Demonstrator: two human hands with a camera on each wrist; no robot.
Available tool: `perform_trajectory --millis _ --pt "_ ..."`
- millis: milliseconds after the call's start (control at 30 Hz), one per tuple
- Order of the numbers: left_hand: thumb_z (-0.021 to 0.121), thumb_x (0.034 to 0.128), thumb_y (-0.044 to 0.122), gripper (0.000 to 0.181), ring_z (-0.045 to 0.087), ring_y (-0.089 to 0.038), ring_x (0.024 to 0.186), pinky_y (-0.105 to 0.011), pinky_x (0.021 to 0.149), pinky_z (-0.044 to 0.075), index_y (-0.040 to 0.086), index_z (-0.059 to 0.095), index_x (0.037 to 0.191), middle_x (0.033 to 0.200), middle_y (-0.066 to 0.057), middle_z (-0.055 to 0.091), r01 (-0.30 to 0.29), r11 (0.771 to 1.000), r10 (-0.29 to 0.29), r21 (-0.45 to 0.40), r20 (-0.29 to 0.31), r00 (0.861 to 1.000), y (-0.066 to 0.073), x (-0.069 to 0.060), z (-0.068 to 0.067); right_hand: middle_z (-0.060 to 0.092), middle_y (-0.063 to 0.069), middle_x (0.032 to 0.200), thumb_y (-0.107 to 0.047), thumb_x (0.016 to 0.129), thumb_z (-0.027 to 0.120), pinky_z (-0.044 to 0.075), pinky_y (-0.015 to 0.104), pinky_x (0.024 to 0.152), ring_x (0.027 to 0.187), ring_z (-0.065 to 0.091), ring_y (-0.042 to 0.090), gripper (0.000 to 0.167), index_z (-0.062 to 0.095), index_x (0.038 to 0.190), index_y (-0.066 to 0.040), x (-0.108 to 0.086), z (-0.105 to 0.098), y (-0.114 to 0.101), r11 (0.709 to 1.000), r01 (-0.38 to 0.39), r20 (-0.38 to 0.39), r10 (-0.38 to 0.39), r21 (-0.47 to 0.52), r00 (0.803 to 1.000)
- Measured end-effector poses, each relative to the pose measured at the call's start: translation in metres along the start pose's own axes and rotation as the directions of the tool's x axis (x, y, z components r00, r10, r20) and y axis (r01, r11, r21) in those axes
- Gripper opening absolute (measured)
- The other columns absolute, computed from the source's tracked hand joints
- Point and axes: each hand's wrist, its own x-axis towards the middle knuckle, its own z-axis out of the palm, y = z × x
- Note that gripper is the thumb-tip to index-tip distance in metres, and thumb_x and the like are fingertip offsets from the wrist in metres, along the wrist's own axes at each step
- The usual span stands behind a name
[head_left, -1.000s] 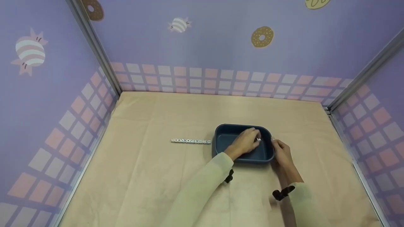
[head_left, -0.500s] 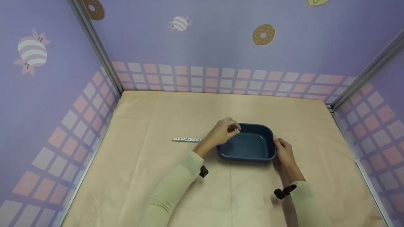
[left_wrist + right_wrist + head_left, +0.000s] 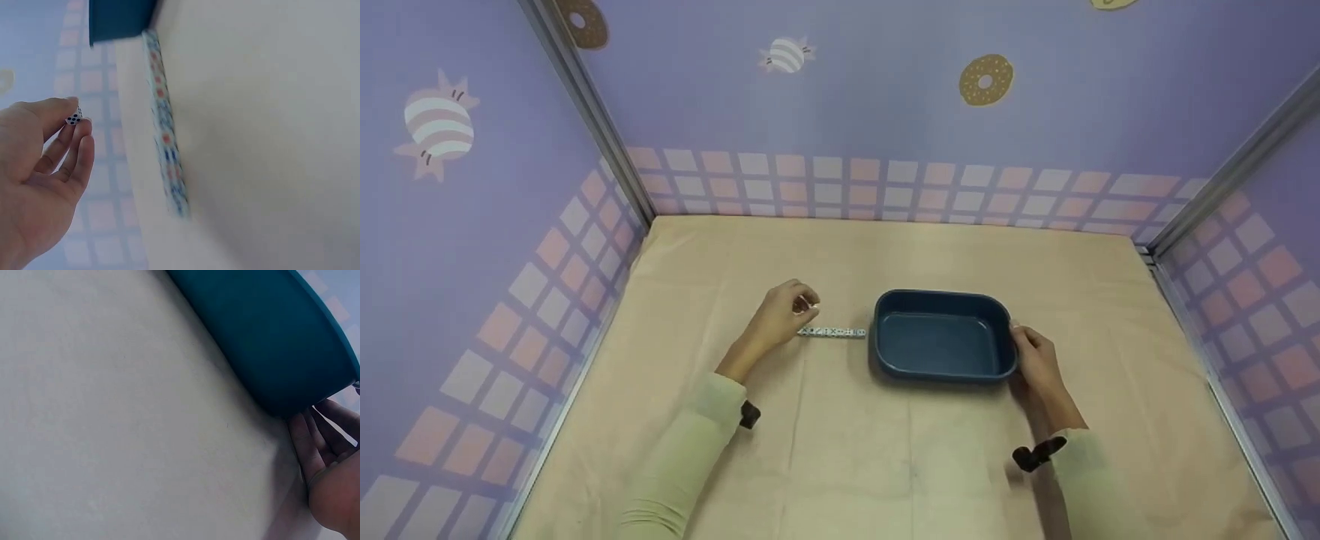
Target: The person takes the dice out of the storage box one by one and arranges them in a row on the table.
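In the head view my left hand (image 3: pixel 781 311) is above the left end of a row of small white dice (image 3: pixel 840 333). Between its thumb and fingertips it pinches one white die (image 3: pixel 74 118), whose dark pips show in the left wrist view. The row lies straight on the cloth, its right end close to a dark blue rectangular dish (image 3: pixel 946 346). At the dish's right end is my right hand (image 3: pixel 1035 356). Its fingers (image 3: pixel 304 441) reach out fairly straight and touch the outer wall. Nothing lies inside the dish.
A beige cloth (image 3: pixel 855 457) covers the table. Purple walls with a pink and white checked band (image 3: pixel 825 180) stand at the back and on both sides, with metal posts (image 3: pixel 592 112) at the corners.
My left hand has moved left, out of the dish and over to the row's left end, carrying the die. My right hand and the dish have hardly moved.
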Motion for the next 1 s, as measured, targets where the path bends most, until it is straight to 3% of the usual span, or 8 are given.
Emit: perform_trajectory --millis 200,400,567,767,1000 --pt "0.073 0.0998 0.005 0.015 0.068 -0.027 0.1 -0.041 0.091 0.058 -0.001 0.072 0.113 0.11 -0.012 0.067 0.106 0.994 -0.105 0.039 -0.031 0.994 -0.035 -0.028 -0.033 0.059 0.02 0.14 -0.057 0.11 0.047 0.045 0.024 0.098 0.118 0.056 0.022 0.069 0.059 0.144 0.001 0.001 0.0 0.001 1.0 -0.009 0.005 0.009 -0.012 1.0" --pt "0.074 0.0984 0.002 0.015 0.068 -0.027 0.101 -0.042 0.091 0.058 0.0 0.073 0.113 0.11 -0.01 0.068 0.16 0.982 -0.163 0.099 0.018 0.986 -0.052 -0.049 -0.05 0.058 0.019 0.14 -0.056 0.11 0.048 0.046 0.023 0.096 0.118 0.055 0.022 0.068 0.058 0.145 0.002 0.001 0.002 0.001 0.999 -0.038 0.004 0.038 0.008 0.999" --pt "0.075 0.0973 0.002 0.015 0.067 -0.025 0.102 -0.042 0.091 0.058 0.003 0.073 0.112 0.11 -0.008 0.069 0.151 0.982 -0.158 0.114 0.06 0.986 -0.054 -0.056 -0.049 0.058 0.019 0.139 -0.054 0.111 0.047 0.047 0.022 0.094 0.115 0.056 0.02 0.066 0.058 0.144 0.002 0.001 -0.001 0.001 1.0 -0.02 0.004 0.02 0.0 1.0" --pt "0.077 0.0964 0.003 0.016 0.067 -0.023 0.101 -0.038 0.091 0.058 0.004 0.073 0.111 0.11 -0.006 0.07 0.105 0.983 -0.12 0.148 0.091 0.989 -0.053 -0.053 -0.04 0.059 0.022 0.139 -0.055 0.111 0.045 0.049 0.022 0.092 0.113 0.059 0.02 0.068 0.058 0.146 0.002 0.0 -0.004 -0.002 1.0 0.008 0.024 -0.007 -0.027 1.0" --pt "0.079 0.0944 0.001 0.017 0.068 -0.022 0.1 -0.038 0.09 0.058 0.006 0.073 0.109 0.109 -0.005 0.07 0.103 0.981 -0.119 0.164 0.095 0.988 -0.058 -0.049 -0.035 0.059 0.021 0.138 -0.055 0.11 0.048 0.048 0.024 0.092 0.112 0.057 0.02 0.067 0.059 0.144 0.002 0.001 -0.001 0.001 1.0 -0.008 0.009 0.008 0.009 1.0"
